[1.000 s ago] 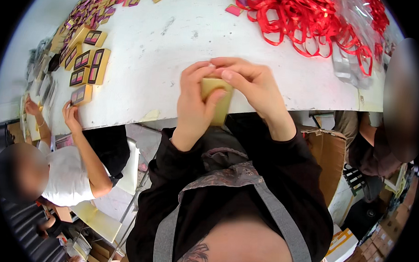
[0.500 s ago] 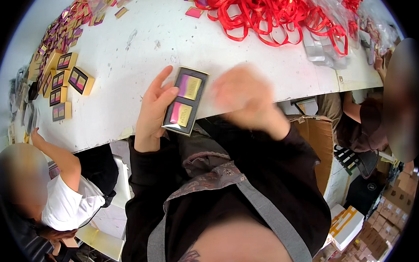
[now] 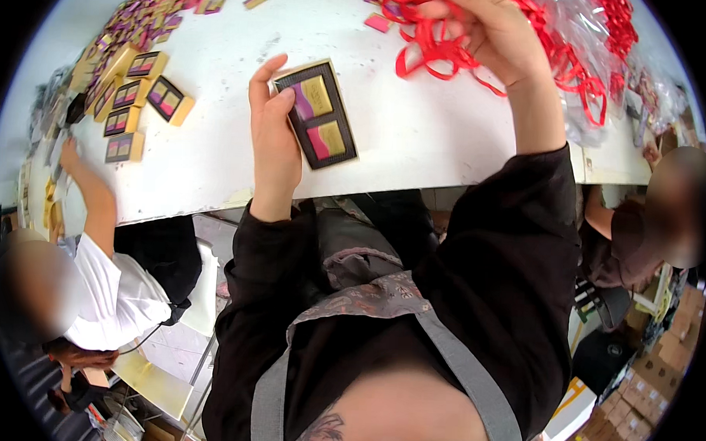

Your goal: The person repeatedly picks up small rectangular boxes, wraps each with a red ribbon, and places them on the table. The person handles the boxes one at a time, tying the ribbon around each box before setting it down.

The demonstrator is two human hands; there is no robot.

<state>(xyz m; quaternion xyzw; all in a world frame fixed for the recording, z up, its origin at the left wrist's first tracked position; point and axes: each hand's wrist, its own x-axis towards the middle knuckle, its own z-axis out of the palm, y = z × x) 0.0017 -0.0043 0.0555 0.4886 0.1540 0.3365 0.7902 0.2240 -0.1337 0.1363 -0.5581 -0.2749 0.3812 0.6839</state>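
Note:
My left hand (image 3: 278,144) is closed on the edge of a shallow rectangular box (image 3: 331,126) with a gold rim. In its dark ribbed insert sit two small flat packs, one purple and gold, the other pink and gold. The box is tilted above the near part of the table. Farther out, at the top edge, my right hand (image 3: 505,41) reaches into a heap of red ribbon (image 3: 432,58). Its fingers curl around some of the ribbon, partly cut off by the picture's edge.
Several similar filled gold boxes (image 3: 169,100) stand at the left of the white table (image 3: 216,138). Behind them spreads a pile of small packs (image 3: 154,19). Clear plastic bags (image 3: 566,22) lie beside the ribbon. People sit at left and right; cartons (image 3: 635,394) are stacked lower right.
My right hand has gone from near the box up and away to the red ribbon. The left hand still holds the box, now tilted the other way and farther over the table. The view has shifted.

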